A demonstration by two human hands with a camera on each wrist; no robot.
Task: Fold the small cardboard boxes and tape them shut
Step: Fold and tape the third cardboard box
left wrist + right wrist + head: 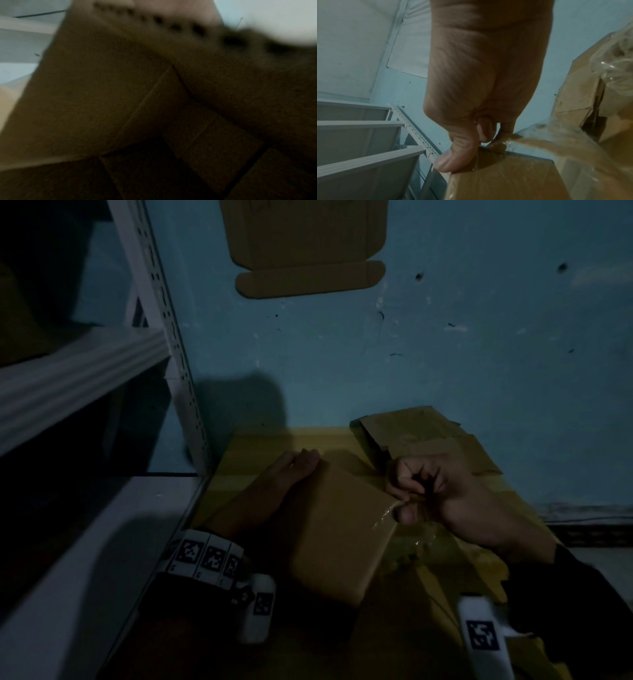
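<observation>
A small folded cardboard box [337, 529] lies on a stack of flat cardboard in the head view. My left hand [287, 474] lies flat with straight fingers along the box's left side and holds it down. At the box's right edge, my right hand [409, 503] has its fingers curled and pinches a strip of clear tape [385, 517]. In the right wrist view my right hand [471, 151] presses the tape [544, 139] onto the box's corner [505, 175] with the thumb. The left wrist view gives only blurred, dark cardboard [120, 94].
Unfolded cardboard flats [428, 436] lie behind the right hand. Another flat [305, 244] lies farther off on the blue floor. A white metal shelf rack [85, 371] stands close on the left. Crumpled clear plastic [616, 65] sits on boxes to the right.
</observation>
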